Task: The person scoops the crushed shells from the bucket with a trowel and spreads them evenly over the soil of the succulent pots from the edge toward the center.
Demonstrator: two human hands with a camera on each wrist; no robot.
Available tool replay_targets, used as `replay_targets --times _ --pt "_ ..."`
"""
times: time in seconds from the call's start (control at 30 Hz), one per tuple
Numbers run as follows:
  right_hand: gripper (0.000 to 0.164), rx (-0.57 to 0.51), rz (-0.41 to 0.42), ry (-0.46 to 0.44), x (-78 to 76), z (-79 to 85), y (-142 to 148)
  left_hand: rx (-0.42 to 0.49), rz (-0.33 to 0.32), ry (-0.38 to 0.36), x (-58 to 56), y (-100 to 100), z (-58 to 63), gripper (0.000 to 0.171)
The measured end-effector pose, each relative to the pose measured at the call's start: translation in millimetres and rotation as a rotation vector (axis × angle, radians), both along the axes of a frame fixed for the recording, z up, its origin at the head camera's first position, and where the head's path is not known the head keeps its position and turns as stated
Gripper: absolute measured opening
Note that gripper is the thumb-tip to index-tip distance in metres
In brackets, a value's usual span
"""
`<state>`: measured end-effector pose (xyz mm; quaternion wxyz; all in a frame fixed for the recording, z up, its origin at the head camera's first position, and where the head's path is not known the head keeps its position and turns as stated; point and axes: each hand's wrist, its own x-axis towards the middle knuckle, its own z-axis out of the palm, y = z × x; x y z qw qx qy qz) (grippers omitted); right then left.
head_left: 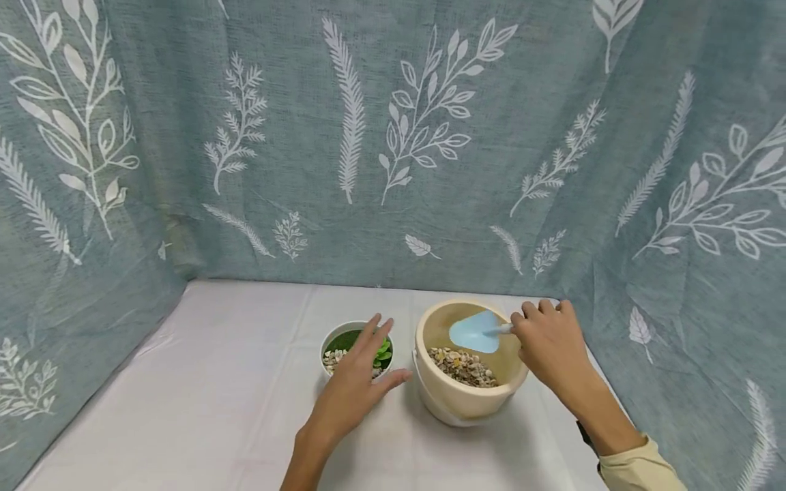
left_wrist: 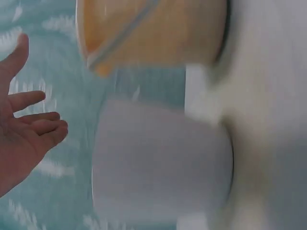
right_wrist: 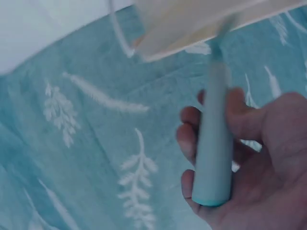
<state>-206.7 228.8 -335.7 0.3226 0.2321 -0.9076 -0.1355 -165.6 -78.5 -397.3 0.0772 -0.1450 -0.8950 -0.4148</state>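
Note:
My right hand (head_left: 549, 344) grips the handle of a light blue trowel (head_left: 475, 332), its blade inside the mouth of a cream bucket (head_left: 439, 402). In the right wrist view the fingers wrap round the pale handle (right_wrist: 213, 143). Pebbles (head_left: 460, 366) cover the bottom of the bucket, below the blade. My left hand (head_left: 350, 392), fingers spread, is over a small white pot (head_left: 323, 354) and hides part of it. Inside the pot are a green leafy plant (head_left: 383, 351), a dark green surface and some pebbles. The left wrist view shows the left palm beside the pot, holding nothing.
Both containers stand on a table with a white cloth (head_left: 215, 382), the bucket just right of the pot. A thin handle (left_wrist: 124, 36) hangs along the bucket's side. A blue-green leaf-patterned curtain (head_left: 381, 136) encloses the back and sides.

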Motion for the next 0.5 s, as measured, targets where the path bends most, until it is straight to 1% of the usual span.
replay_targets --times 0.07,0.1,0.17,0.23,0.33,0.43,0.5 --pt "0.02 0.086 0.002 -0.019 -6.3 2.8 -2 0.01 -0.041 0.006 -2.3 17 1.8 0.085" --pt "0.025 0.117 0.004 -0.035 -9.4 3.2 -3 0.016 -0.059 -0.006 -3.6 24 1.1 0.084" --pt "0.034 0.175 0.021 -0.044 -15.1 0.6 -8 0.009 -0.083 -0.031 -5.9 38 -2.9 0.089" --pt "0.037 0.223 0.038 -0.047 -19.3 -4.8 -14 -0.013 -0.096 -0.054 -6.9 49 -7.8 0.095" --pt "0.039 0.295 0.041 -0.022 -21.8 -15.3 -23 -0.053 -0.102 -0.021 -6.1 59 -14.6 0.102" --pt "0.039 0.357 0.005 0.001 -22.3 -26.6 -34 -0.071 -0.086 0.036 -4.9 64 -18.0 0.1" --pt "0.036 0.408 -0.022 0.001 -21.4 -34.6 -41 -0.078 -0.074 0.049 -3.3 64 -20.0 0.098"
